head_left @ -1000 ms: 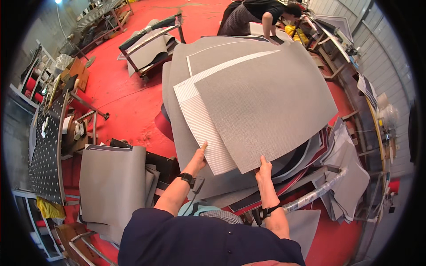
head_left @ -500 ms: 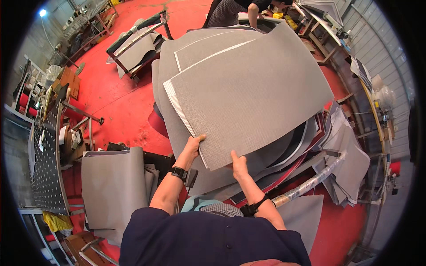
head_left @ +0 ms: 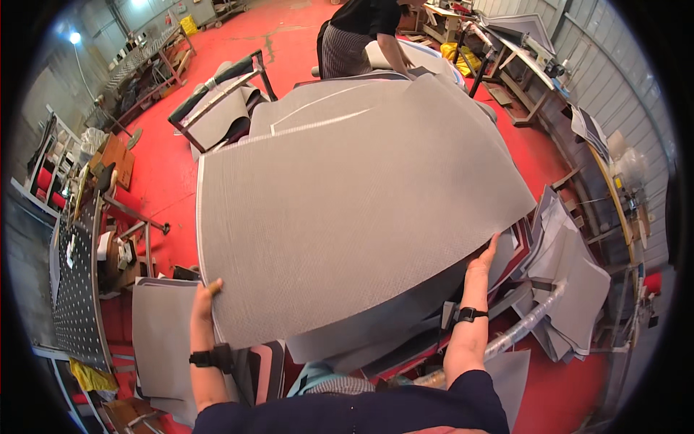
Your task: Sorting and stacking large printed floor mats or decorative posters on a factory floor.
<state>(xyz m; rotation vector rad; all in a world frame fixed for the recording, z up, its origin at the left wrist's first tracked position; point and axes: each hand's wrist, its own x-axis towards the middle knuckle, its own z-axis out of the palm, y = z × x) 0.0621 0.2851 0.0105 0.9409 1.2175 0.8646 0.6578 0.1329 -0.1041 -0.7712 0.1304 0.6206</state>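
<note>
Holding a large grey textured sheet (head_left: 347, 217) by its near edge, the left hand (head_left: 204, 307) is gripping the lower left corner while the right hand (head_left: 481, 264) is pinching the right side, both closed on it. It is hanging raised above a stack of grey sheets (head_left: 390, 333); judging by this, lifting looks done, setting down is left.

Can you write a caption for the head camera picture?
Left hand and right hand hold a big grey sheet above the grey pile.
</note>
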